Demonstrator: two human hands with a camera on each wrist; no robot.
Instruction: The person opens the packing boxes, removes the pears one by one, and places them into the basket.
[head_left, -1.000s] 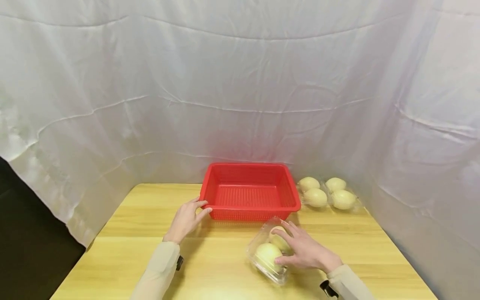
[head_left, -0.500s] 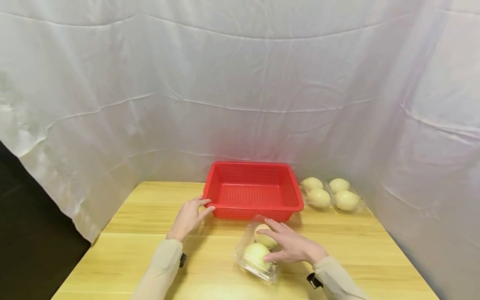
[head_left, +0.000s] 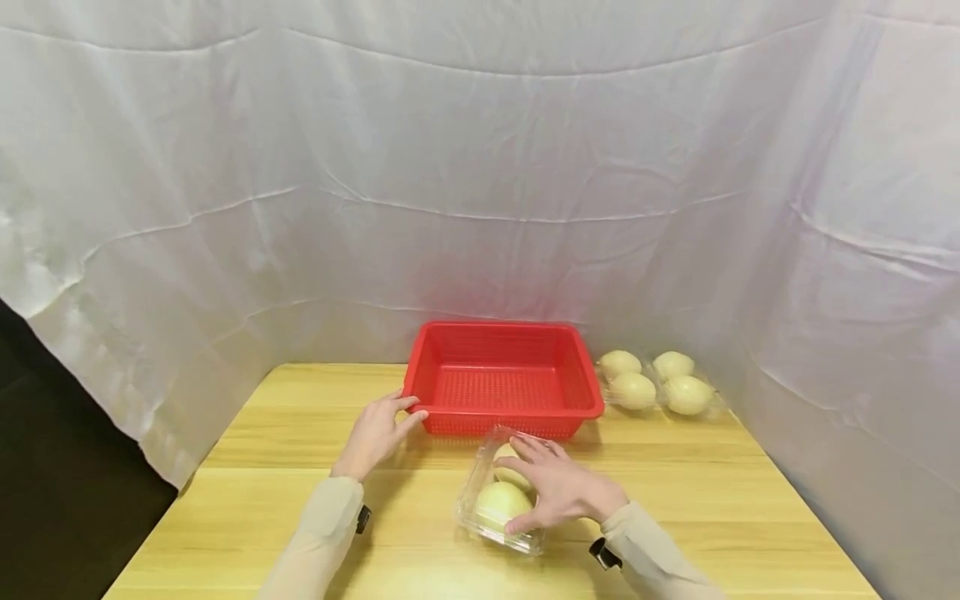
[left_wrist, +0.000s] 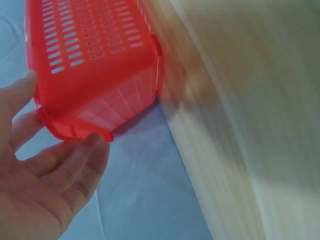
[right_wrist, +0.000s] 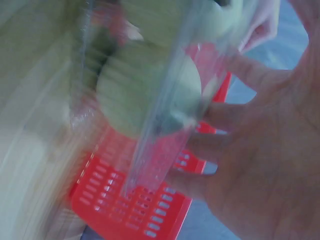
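Observation:
A red plastic basket (head_left: 498, 398) with slotted walls stands near the back of the wooden table. My left hand (head_left: 373, 435) holds its near left corner; in the left wrist view the thumb lies on one side of the rim and curled fingers (left_wrist: 90, 165) on the other. In front of the basket is a clear plastic fruit box (head_left: 480, 500) with two pale yellow round fruits (head_left: 501, 505) showing. My right hand (head_left: 558, 483) grips this box from above and the right, fingers and thumb spread over it. The right wrist view shows fingertips against its clear side (right_wrist: 162, 100).
Several similar pale yellow fruits (head_left: 632, 390) sit in clear plastic packs right of the basket, at the back of the wooden table (head_left: 300, 433). A grey-white curtain (head_left: 480, 208) hangs behind and on both sides. Something black (head_left: 60, 450) is at the far left.
My right hand and the fruit box have slid left across the table, to in front of the basket. The left hand stays at the basket's corner.

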